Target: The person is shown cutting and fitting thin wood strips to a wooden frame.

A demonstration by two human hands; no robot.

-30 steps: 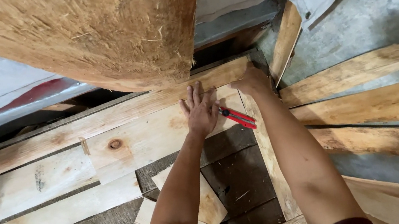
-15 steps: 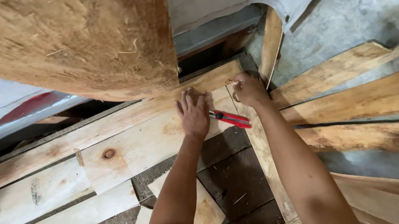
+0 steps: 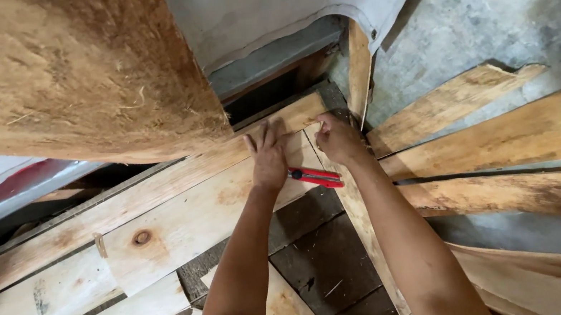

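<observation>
L hand [image 3: 269, 160] flat, fingers spread, pressing pale plank [image 3: 194, 216]. Red utility knife [image 3: 316, 177] lies on plank just R of L wrist, long axis running toward R forearm. R hand [image 3: 337, 139] curled at plank end by upright slat [image 3: 358, 71]; holding nothing seen. Both hands near knife.

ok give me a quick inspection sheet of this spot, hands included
surface: pale wood planks laid side by side, one with a dark knot; dark panel below.
job's things: red utility knife lying on a plank between the hands.
clutter: loose board offcuts on the dark panel.
hands: left hand flat on the plank, fingers spread; right hand pressing the plank's end; neither grips the knife.
cables: nothing seen.
surroundings: rough fibre board overhead, grey sheet, concrete floor, long boards at right.
</observation>
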